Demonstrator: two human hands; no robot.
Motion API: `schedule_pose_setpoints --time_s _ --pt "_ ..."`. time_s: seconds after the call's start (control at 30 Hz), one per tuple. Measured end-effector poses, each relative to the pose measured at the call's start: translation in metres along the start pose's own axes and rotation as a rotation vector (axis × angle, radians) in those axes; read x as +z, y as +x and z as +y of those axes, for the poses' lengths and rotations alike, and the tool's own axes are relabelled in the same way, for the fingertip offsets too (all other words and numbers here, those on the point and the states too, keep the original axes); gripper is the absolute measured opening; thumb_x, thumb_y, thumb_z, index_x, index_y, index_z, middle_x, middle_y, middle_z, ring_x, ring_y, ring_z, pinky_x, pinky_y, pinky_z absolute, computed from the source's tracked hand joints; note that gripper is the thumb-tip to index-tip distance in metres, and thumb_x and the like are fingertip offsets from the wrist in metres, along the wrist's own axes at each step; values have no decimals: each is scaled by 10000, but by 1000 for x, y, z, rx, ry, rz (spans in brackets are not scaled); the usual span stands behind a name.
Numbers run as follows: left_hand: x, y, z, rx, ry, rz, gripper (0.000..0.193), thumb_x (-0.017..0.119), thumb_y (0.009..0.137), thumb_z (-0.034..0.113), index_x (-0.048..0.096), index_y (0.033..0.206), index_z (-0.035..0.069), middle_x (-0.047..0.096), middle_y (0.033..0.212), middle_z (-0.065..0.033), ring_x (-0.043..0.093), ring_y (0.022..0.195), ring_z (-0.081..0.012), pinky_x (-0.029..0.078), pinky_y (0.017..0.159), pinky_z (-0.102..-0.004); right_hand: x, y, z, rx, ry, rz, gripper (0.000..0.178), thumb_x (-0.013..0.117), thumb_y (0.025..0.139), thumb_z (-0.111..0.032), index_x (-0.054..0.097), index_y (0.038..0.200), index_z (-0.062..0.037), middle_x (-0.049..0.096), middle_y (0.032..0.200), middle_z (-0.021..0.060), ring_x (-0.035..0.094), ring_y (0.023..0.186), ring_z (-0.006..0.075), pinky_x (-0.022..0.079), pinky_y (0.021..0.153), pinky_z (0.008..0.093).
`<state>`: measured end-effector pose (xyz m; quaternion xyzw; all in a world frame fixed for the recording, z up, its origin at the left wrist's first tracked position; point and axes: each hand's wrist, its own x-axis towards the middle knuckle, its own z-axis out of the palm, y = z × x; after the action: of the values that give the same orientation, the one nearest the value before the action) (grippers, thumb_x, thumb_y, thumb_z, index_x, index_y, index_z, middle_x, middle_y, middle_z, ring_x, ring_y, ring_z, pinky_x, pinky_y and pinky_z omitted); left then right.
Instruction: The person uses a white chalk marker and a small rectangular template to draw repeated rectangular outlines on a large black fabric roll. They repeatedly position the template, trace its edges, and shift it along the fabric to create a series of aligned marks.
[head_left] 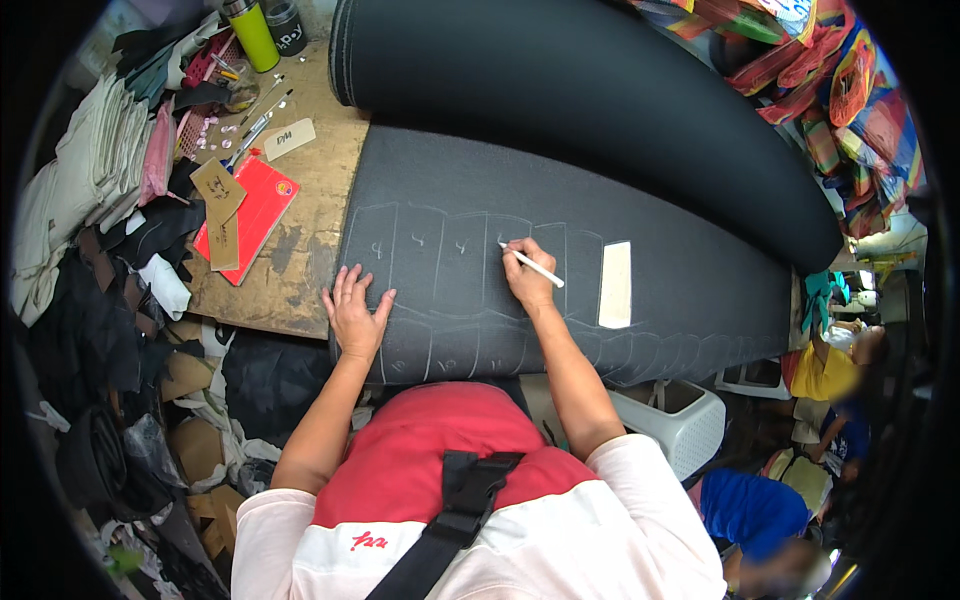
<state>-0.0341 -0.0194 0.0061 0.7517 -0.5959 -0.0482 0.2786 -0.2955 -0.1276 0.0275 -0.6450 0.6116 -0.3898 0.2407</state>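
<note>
Black fabric point(440, 160) lies spread over the table, marked with rows of white outlined shapes and small written marks. In my right hand point(528, 275) is a white marking pen point(540, 268), its tip touching the cloth inside one of the outlines. My left hand point(355, 310) rests flat near the left edge of the fabric, fingers spread, holding nothing. To the right of the pen, a pale pattern piece point(616, 285) lies on the cloth.
A thick roll of black fabric point(580, 110) lies across the back. On the wooden tabletop point(300, 245) are a red notebook point(262, 215), card patterns and pens; a green bottle point(252, 38) stands behind. Folded cloth piles up left. A white plastic stool point(690, 425) and other people are at right.
</note>
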Motion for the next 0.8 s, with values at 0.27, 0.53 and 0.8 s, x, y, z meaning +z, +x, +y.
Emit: schedule_pose_setpoints --time_s 0.27,0.53,0.8 --pt "2 1 -1 0 19 19 408 722 749 352 640 1035 72 539 1261 -76 404 1279 -277 228 1056 -572 -12 12 12 91 -26 204 97 646 816 -107 656 818 -10 667 699 99 613 617 148 483 576 287" --pt "1 0 0 15 27 17 397 727 751 325 630 1035 65 541 1265 -87 418 1269 -294 246 1045 -557 -46 -11 36 62 -43 155 87 633 774 -57 643 818 17 674 744 162 673 659 216 523 626 307" --pt "3 1 -4 25 28 57 397 732 738 330 630 1025 75 545 1258 -76 420 1268 -283 245 1045 -566 -71 14 56 179 -59 310 93 642 808 -109 655 818 -17 656 683 117 618 587 194 490 564 321"
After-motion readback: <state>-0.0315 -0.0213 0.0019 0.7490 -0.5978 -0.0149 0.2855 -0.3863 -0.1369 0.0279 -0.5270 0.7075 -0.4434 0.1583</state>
